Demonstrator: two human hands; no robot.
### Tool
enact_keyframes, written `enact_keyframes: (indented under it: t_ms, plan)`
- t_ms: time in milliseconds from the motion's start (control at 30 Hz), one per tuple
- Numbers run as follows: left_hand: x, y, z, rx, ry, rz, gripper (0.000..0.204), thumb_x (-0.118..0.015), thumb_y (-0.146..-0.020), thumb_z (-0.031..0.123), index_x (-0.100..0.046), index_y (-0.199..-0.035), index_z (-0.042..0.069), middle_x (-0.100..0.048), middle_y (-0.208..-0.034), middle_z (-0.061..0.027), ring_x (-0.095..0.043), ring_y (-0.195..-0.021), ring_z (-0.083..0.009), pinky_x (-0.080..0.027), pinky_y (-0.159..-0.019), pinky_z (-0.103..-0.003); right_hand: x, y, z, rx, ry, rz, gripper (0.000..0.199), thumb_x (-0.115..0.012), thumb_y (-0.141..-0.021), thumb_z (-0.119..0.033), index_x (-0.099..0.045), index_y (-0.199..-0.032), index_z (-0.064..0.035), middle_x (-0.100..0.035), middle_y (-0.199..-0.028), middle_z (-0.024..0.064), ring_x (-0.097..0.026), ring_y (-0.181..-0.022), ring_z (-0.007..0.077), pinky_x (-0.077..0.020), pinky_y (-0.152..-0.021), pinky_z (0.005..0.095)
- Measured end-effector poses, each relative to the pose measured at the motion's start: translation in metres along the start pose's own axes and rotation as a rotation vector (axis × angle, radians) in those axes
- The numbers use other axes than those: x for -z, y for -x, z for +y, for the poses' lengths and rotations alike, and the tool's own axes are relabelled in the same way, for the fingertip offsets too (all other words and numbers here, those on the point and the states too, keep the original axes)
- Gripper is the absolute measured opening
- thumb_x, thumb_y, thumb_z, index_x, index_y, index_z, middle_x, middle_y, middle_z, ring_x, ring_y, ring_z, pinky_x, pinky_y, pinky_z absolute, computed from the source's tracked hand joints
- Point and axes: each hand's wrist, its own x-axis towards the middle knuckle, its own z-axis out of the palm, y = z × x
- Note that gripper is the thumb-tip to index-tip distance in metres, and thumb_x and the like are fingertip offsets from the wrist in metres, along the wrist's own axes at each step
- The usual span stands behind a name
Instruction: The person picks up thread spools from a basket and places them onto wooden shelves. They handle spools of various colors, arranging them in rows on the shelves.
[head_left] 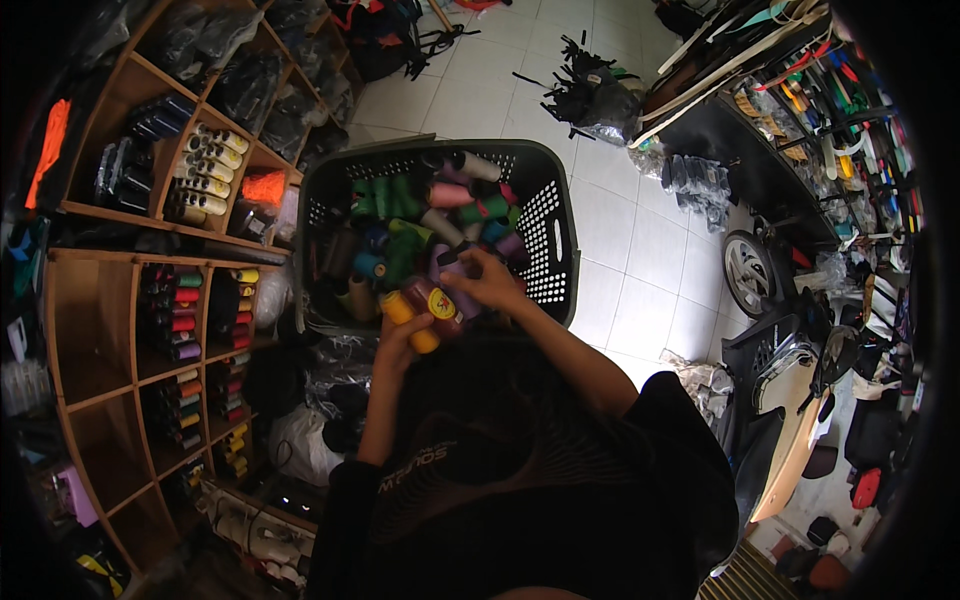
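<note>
A dark plastic laundry basket [550, 215] stands on the tiled floor in front of me, filled with several thread cones in green, pink, blue, purple and tan. My left hand [400, 340] grips a yellow thread cone [408, 322] and a dark red thread cone [435, 303] with a round label, held at the basket's near rim. Over the cones inside the basket, my right hand [487, 280] closes its fingers on a purple thread cone [450, 272] with a dark end.
Wooden cubby shelves [130, 300] on the left hold rows of thread spools and bagged goods. Plastic bags [300, 440] lie below the basket. A motor scooter [790, 380] stands at the right beside racks of ribbons and zippers [830, 110]. Black strap bundles [590, 90] lie on the floor.
</note>
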Motion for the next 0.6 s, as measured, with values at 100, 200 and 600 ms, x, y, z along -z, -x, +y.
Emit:
enact_keyframes:
  t_ms: [100, 200, 600]
  plan:
    - [0.003, -0.002, -0.004, 0.011, 0.003, -0.042, 0.063, -0.077, -0.076, 0.005, -0.049, -0.133, 0.001, -0.061, -0.121, -0.0108, -0.062, -0.112, -0.0241, -0.050, -0.099, -0.039, -0.010, 0.000, 0.006, -0.004, -0.052, -0.023, 0.068, -0.080, -0.077, -0.049, -0.060, -0.119, 0.0018, -0.067, -0.111, 0.0158, -0.064, -0.103, 0.0248, -0.0507, -0.090, 0.0356]
    - [0.001, 0.000, -0.006, 0.020, 0.008, 0.013, 0.064, -0.076, -0.077, 0.004, -0.048, -0.134, 0.001, -0.060, -0.122, -0.0112, -0.061, -0.113, -0.0244, -0.050, -0.100, -0.040, -0.015, 0.001, 0.009, -0.048, -0.110, 0.004, 0.068, -0.079, -0.079, -0.049, -0.061, -0.118, 0.0028, -0.067, -0.111, 0.0162, -0.064, -0.103, 0.0248, -0.0508, -0.089, 0.0354]
    - [0.023, -0.009, -0.003, -0.123, 0.039, 0.202, 0.055, -0.068, -0.089, 0.008, -0.044, -0.138, 0.003, -0.058, -0.125, -0.0139, -0.062, -0.114, -0.0280, -0.051, -0.099, -0.044, 0.060, -0.029, 0.067, -0.507, -0.732, 0.178, 0.048, -0.062, -0.094, -0.045, -0.062, -0.114, -0.0018, -0.067, -0.095, 0.0099, -0.066, -0.077, 0.0193, -0.0550, -0.066, 0.0319]
